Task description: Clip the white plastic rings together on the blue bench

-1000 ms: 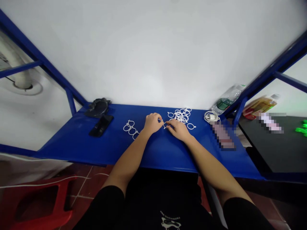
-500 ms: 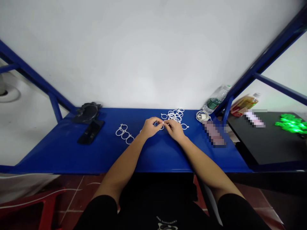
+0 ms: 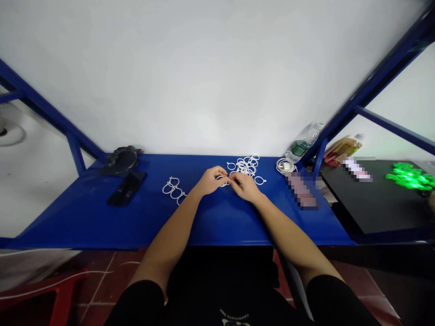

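Note:
A white curtain ring (image 3: 222, 184) sits between my two hands, above the blue tabletop. My left hand (image 3: 210, 182) has its fingers closed on the ring's left side. The fingertips of my right hand (image 3: 245, 185) pinch at its right end, where the small eyelet is hidden by the fingers. Just beyond my right hand lies a pile of similar white rings (image 3: 250, 170), with one loose ring (image 3: 260, 180) to its right. Left of my left forearm, several linked or overlapping rings (image 3: 176, 193) form a short row, partly covered by the arm.
On the blue table (image 3: 81, 208), a black phone-like object (image 3: 127, 189) and a dark crumpled item (image 3: 120, 160) lie at left. A coiled white cable (image 3: 282, 167), a plastic bottle (image 3: 301, 147) and a blurred-out item (image 3: 302, 190) are at right. Blue metal posts (image 3: 77, 156) flank the table.
Both hands have shifted slightly and the fingertips have come lower, with the ring now flatter between them. The whole view has moved a little.

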`<state>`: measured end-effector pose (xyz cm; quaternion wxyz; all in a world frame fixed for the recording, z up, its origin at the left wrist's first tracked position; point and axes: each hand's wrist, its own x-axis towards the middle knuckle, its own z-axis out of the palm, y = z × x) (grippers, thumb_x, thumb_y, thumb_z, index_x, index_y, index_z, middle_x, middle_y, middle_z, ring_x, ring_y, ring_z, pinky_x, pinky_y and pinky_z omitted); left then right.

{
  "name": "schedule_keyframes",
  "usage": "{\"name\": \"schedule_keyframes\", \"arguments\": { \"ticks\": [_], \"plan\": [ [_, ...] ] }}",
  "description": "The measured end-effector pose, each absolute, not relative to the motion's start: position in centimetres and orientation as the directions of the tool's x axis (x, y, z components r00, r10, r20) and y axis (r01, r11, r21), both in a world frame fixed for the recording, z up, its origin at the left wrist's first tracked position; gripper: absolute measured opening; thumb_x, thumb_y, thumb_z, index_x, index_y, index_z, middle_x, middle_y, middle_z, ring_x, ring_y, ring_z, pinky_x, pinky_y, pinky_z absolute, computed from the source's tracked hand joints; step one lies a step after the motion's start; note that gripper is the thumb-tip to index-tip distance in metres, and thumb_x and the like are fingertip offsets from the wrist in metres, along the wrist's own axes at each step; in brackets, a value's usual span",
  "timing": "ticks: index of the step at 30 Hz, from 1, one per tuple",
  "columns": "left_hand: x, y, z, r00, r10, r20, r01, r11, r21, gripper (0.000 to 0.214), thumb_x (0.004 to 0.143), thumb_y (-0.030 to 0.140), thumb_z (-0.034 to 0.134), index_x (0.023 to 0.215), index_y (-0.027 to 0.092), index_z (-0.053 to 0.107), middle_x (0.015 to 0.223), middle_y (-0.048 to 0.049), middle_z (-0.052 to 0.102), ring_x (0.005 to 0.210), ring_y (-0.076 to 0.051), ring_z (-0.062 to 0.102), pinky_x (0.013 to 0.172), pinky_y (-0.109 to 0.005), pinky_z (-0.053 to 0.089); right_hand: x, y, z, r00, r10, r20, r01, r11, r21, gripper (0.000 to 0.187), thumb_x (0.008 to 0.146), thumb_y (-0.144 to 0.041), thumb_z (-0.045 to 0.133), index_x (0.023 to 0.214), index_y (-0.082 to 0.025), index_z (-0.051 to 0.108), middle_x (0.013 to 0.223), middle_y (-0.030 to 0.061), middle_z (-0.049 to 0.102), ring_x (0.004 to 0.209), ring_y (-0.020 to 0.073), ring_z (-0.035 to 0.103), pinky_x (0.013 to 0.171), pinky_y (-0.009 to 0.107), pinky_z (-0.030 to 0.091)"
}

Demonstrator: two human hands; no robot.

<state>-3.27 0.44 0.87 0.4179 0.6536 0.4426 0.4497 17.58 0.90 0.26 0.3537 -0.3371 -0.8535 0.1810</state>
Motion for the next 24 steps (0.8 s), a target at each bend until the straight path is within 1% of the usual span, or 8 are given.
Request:
{"name": "schedule_keyframes", "arguments": {
  "ticks": [4,7,10,13,17,21,23,24],
  "plan": [
    [-3.5,0.4,0.7,0.276,0.935,0.221,0.116,-0.261,0.958,0.035,0.075,0.041,0.082,0.095,0.016,0.070,0.083,-0.0040,0.075,0.072,-0.015,0.068,0.068,-0.028,0.055,17.5,0.7,0.5,-0.481,0.756,0.443,0.442,0.646,-0.622,0.016,0.104,-0.036,0.050,0.103,-0.022,0.059,0.082,0.0024,0.069,0.068,0.0175,0.062,0.067,0.030,0.046],
    [-3.7,0.4,0.5,0.295,0.924,0.244,0.080,-0.279,0.957,0.038,0.071,0.039,0.086,0.098,0.016,0.073,0.085,-0.0050,0.076,0.073,-0.016,0.069,0.070,-0.029,0.056,17.4,0.5,0.7,-0.469,0.777,0.420,0.387,0.608,-0.693,0.022,0.105,-0.043,0.048,0.102,-0.023,0.056,0.082,0.0021,0.069,0.070,0.0179,0.063,0.069,0.031,0.048],
    [-3.7,0.4,0.5,0.259,0.931,0.257,0.082,-0.286,0.955,0.033,0.073,0.038,0.084,0.096,0.016,0.076,0.081,-0.0052,0.077,0.069,-0.016,0.070,0.066,-0.029,0.056,17.0,0.3,0.8,-0.477,0.807,0.348,0.274,0.513,-0.813,0.033,0.105,-0.056,0.046,0.100,-0.024,0.052,0.079,0.0010,0.068,0.068,0.0174,0.063,0.068,0.032,0.050],
    [-3.7,0.4,0.8,0.256,0.935,0.244,0.072,-0.270,0.960,0.030,0.078,0.040,0.080,0.093,0.015,0.077,0.076,-0.0050,0.077,0.066,-0.016,0.070,0.065,-0.029,0.057,16.6,0.3,0.5,-0.481,0.832,0.276,0.119,0.374,-0.920,0.043,0.102,-0.068,0.045,0.098,-0.025,0.048,0.072,-0.0020,0.065,0.060,0.0155,0.060,0.061,0.029,0.049],
    [-3.4,0.4,0.9,0.268,0.932,0.244,0.091,-0.277,0.957,0.029,0.086,0.043,0.074,0.094,0.015,0.076,0.079,-0.0060,0.077,0.065,-0.015,0.070,0.065,-0.027,0.056,16.2,0.9,0.0,-0.487,0.838,0.244,-0.021,0.269,-0.963,0.046,0.097,-0.071,0.052,0.095,-0.025,0.047,0.059,-0.0065,0.060,0.051,0.0138,0.056,0.057,0.027,0.046],
    [-3.0,0.4,0.5,0.265,0.926,0.268,0.115,-0.307,0.945,0.031,0.092,0.046,0.067,0.092,0.015,0.073,0.080,-0.0057,0.076,0.062,-0.013,0.067,0.062,-0.026,0.054,16.1,1.5,-0.2,-0.498,0.845,0.195,-0.102,0.167,-0.981,0.045,0.095,-0.068,0.059,0.093,-0.025,0.047,0.060,-0.0067,0.061,0.048,0.0138,0.057,0.054,0.026,0.046],
    [-3.0,0.4,0.5,0.255,0.923,0.287,0.167,-0.335,0.927,0.033,0.092,0.046,0.068,0.101,0.015,0.074,0.086,-0.0064,0.077,0.069,-0.015,0.070,0.068,-0.028,0.056,16.1,1.6,-0.2,-0.481,0.855,0.194,-0.105,0.164,-0.981,0.043,0.095,-0.066,0.060,0.093,-0.024,0.048,0.063,-0.0055,0.063,0.049,0.0135,0.058,0.054,0.026,0.047],
    [-3.2,0.4,0.6,0.246,0.919,0.307,0.215,-0.361,0.907,0.035,0.091,0.046,0.071,0.108,0.016,0.074,0.093,-0.0073,0.078,0.078,-0.017,0.072,0.074,-0.030,0.057,16.2,1.7,-0.2,-0.458,0.865,0.205,-0.094,0.182,-0.979,0.043,0.096,-0.065,0.060,0.093,-0.024,0.048,0.065,-0.0046,0.065,0.051,0.0133,0.058,0.055,0.026,0.047]
  ]
}}
